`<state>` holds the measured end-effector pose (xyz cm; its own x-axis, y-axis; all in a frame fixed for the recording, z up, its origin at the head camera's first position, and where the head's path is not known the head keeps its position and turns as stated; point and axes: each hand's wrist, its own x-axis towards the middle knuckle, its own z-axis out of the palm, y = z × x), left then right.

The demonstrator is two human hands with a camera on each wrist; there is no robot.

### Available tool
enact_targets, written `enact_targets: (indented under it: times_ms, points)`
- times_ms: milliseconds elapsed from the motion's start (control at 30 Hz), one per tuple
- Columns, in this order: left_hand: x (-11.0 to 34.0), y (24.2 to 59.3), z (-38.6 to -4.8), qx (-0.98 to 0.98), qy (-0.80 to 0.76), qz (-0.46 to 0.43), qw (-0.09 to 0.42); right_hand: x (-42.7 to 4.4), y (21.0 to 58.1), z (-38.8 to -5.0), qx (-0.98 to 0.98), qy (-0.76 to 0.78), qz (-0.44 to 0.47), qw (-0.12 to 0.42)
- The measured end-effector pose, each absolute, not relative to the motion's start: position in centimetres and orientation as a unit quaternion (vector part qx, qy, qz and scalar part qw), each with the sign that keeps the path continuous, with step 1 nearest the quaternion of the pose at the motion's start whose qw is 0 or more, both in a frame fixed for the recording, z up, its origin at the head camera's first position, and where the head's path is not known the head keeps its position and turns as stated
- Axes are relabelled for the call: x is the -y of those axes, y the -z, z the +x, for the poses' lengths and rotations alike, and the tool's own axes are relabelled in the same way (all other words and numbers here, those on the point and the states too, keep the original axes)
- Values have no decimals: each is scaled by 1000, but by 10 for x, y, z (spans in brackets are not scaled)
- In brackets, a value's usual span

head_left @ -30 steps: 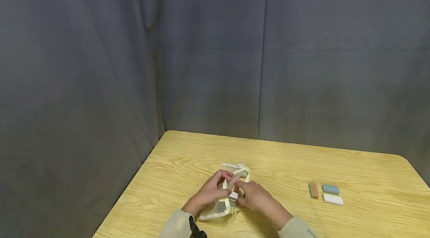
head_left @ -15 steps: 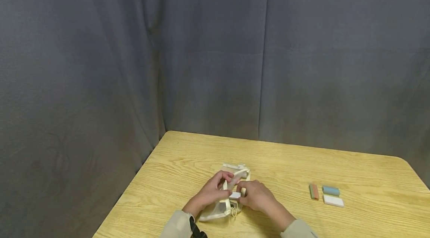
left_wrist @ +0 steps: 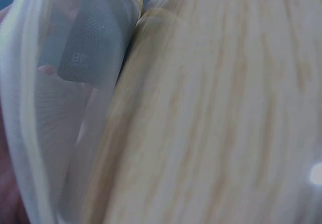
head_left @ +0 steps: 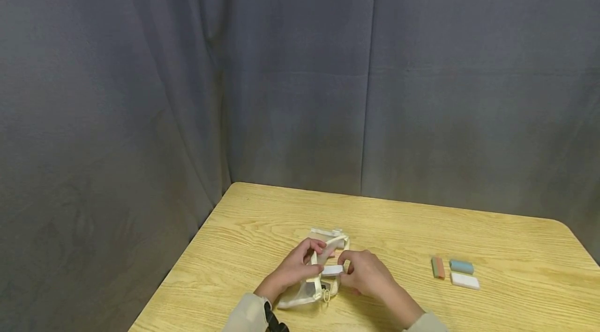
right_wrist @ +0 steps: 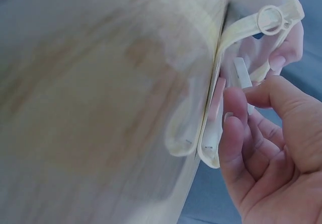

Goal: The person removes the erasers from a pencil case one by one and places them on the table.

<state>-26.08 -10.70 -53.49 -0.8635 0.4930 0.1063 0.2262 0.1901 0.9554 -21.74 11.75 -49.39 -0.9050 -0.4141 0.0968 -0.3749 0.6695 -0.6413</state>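
Observation:
A see-through mesh zip pouch (head_left: 300,296) with cream trim lies on the table, its mouth held apart. My left hand (head_left: 292,265) grips the pouch's near-left rim between thumb and fingers. At the mouth, my right hand (head_left: 369,273) pinches a white eraser (head_left: 332,270) between thumb and fingertips. The right wrist view shows this white eraser (right_wrist: 242,73) edge-on, with a pink piece (right_wrist: 217,99) lower in the pouch. Through the mesh in the left wrist view, a dark block (left_wrist: 83,48) with a "4B" mark is visible.
To the right on the wooden table (head_left: 398,228) lie a green-and-orange eraser (head_left: 438,268), a blue cylindrical piece (head_left: 461,266) and another white eraser (head_left: 465,280). Grey curtains (head_left: 290,87) hang behind and to the left of the table.
My right hand has drawn back to the right, and the white eraser has come along, showing more at the pouch's mouth. My left hand has stayed on the rim.

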Motion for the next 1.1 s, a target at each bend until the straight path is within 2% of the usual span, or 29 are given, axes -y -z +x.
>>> enact_targets:
  times_ms: [733, 1100]
  points:
    - [107, 537, -262, -762, -593, 232, 117, -147, 484, -207, -908, 364, -206, 19]
    - [109, 538, -262, -757, -604, 216, 126, -161, 479, -200, -915, 344, -211, -25]
